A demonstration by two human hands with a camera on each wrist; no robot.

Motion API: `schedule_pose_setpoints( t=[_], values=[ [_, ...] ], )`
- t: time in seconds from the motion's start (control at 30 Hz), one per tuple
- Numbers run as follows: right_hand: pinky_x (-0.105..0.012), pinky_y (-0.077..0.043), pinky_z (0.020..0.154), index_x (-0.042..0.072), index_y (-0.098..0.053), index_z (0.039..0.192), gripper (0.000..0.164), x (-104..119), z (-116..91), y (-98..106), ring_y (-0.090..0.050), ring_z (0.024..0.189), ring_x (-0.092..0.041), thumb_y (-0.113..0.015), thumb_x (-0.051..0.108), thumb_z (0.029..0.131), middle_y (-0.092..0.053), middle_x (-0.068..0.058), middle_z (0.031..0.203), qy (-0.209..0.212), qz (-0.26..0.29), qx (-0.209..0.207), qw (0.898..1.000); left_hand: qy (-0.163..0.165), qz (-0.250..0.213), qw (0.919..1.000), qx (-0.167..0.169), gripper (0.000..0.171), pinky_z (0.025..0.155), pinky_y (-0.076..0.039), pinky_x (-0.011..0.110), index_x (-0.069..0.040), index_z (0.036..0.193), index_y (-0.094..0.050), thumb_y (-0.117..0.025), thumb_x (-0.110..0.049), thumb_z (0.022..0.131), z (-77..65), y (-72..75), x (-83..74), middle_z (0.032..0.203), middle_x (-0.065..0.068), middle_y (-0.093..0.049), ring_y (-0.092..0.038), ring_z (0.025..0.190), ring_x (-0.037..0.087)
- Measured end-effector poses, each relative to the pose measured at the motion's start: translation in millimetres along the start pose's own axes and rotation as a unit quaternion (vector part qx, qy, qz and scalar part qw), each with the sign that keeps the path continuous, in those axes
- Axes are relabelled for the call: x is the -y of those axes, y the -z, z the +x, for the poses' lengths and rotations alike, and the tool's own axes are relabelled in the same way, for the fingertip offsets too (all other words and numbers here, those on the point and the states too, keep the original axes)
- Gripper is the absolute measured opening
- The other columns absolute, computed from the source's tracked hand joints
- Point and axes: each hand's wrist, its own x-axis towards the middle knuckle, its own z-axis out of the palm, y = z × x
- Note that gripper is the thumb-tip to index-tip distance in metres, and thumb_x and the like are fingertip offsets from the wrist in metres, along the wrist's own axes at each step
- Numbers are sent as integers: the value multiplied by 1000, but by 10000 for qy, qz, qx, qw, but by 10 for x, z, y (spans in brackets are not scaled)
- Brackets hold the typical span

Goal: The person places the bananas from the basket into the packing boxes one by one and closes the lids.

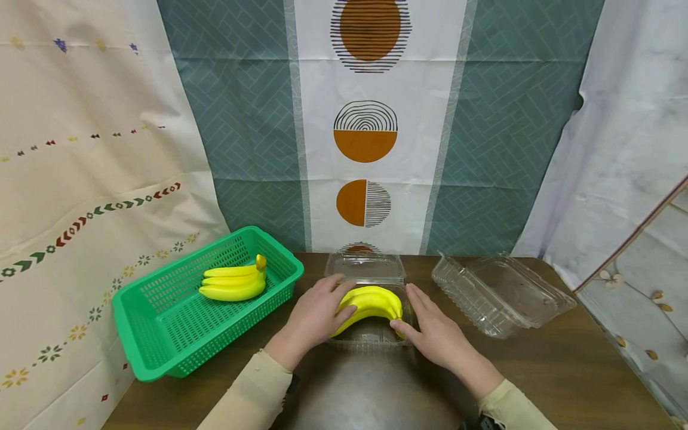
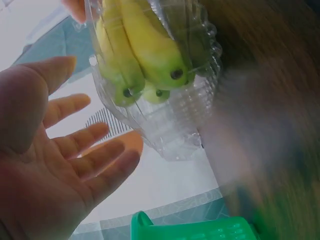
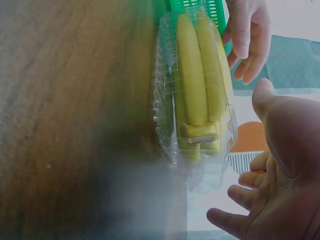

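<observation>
A bunch of yellow bananas (image 1: 371, 301) lies in a clear plastic clamshell box (image 1: 365, 343), its lid (image 1: 366, 267) raised at the back. In the left wrist view the bananas' green tips (image 2: 162, 67) show through the box wall; the stem end (image 3: 199, 132) faces the right wrist camera. My left hand (image 1: 322, 310) is over the left side of the box, fingers spread and relaxed. On the other side my right hand (image 1: 438, 331) has its fingers extended along the box edge, thumb near the stem. Both wrist views show the palms with nothing gripped.
A green plastic basket (image 1: 215, 346) stands at the left with another banana bunch (image 1: 235, 282) inside. More clear clamshell packaging (image 1: 502, 292) lies at the right on the brown wooden table (image 1: 564, 370). Patterned curtains (image 1: 247, 119) hang behind the table.
</observation>
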Motion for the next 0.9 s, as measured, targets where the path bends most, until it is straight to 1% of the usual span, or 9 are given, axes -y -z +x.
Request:
schedule_pose_setpoints(
  t=[0.07,0.1,0.17,0.33,0.43,0.57,0.77,0.9],
  values=[
    [-70,-41,118,11,-17,178,104,-1,19,5,-31,163,-42,-57,73,105,-19,-14,183,13,-74,-48,10000,106,-7,9999,-1,58,114,-52,57,-13,154,-64,-74,-45,107,-4,4,23,159,16,-58,-57,144,39],
    [-70,-40,118,6,-18,177,102,85,1,78,-31,162,-45,-59,68,107,-20,-19,182,7,-110,14,9999,177,-15,9998,13,59,115,-50,59,-13,156,-63,-73,-46,108,-3,6,33,162,17,-55,-54,148,40],
    [-70,-40,118,5,-18,177,100,81,30,83,-31,162,-45,-60,65,108,-20,-20,182,6,-160,-15,9999,310,-34,9995,45,61,118,-46,62,-13,158,-60,-70,-48,109,0,8,53,166,18,-51,-48,153,42],
    [-69,-39,120,4,-18,176,97,82,95,106,-31,162,-46,-58,62,110,-20,-20,181,18,-221,-34,9997,602,-247,9979,53,66,122,-40,65,-12,163,-55,-68,-48,110,1,-8,100,172,21,-42,-38,159,45],
    [-68,-39,121,5,-17,177,96,80,134,122,-31,162,-45,-57,62,111,-20,-20,182,43,-295,-50,9995,709,-327,9969,35,67,123,-39,65,-10,164,-53,-66,-50,111,3,-16,131,173,22,-40,-36,160,46],
    [-67,-38,122,6,-17,177,94,67,188,140,-30,163,-44,-57,61,111,-20,-18,182,111,-379,-88,9992,774,-300,9965,37,68,123,-38,65,-9,164,-53,-63,-51,112,24,-34,183,173,24,-40,-36,160,47],
    [-68,-36,122,6,-17,177,93,44,267,151,-28,163,-44,-53,62,112,-18,-18,182,142,-400,-106,9990,951,-353,9945,250,70,125,-36,64,-8,166,-50,-60,-52,113,78,-66,247,175,23,-35,-32,162,46],
    [-68,-35,123,5,-17,177,92,36,320,158,-28,163,-45,-53,60,113,-17,-18,182,131,-389,-113,9991,1042,-419,9931,336,72,127,-33,63,-8,167,-48,-59,-54,113,126,-68,262,176,23,-35,-32,162,45]
  ],
)
